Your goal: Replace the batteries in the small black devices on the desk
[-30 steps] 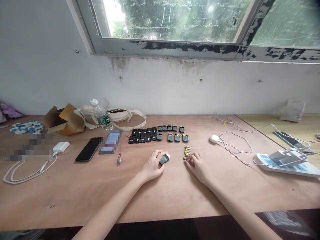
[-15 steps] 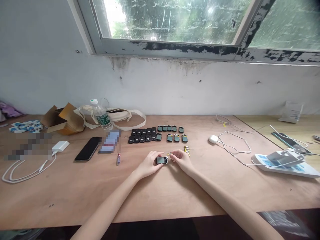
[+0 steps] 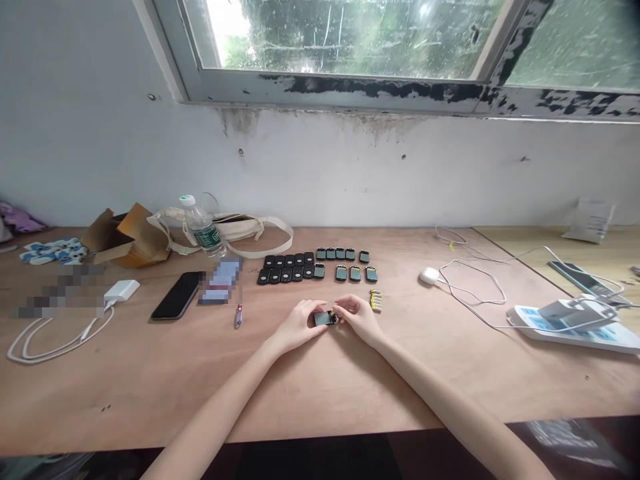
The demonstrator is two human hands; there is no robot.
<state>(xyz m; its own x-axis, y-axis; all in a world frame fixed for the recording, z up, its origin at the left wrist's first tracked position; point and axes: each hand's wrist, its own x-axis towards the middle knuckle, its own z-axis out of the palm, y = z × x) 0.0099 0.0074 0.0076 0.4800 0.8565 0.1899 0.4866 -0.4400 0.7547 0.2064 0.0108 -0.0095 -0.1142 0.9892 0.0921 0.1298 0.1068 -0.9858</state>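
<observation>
My left hand (image 3: 301, 324) is closed around the left end of a small black electronic device with a grey screen (image 3: 323, 320), which lies screen up just over or on the table. My right hand (image 3: 359, 317) pinches a small yellow battery (image 3: 333, 312) against the device's right end; the fingertips hide most of it. Right of that hand lies a short stack of yellow-and-silver batteries (image 3: 376, 301). Farther back are several like devices with grey screens (image 3: 355, 273), some with yellow at the top end. Beside them, rows of black oval-marked covers (image 3: 286, 275) lie close together.
A small screwdriver (image 3: 239, 316), a black phone (image 3: 177, 296) and a blurred bluish sheet (image 3: 220, 280) lie to the left. Behind stand a water bottle (image 3: 206, 231) and an open cardboard box (image 3: 131, 240). On the right are a white cable (image 3: 473, 301) and a power strip (image 3: 575, 337).
My right hand has moved slightly left, bringing the battery from beside the device to its right end. The left hand keeps its hold. The view has shifted slightly.
</observation>
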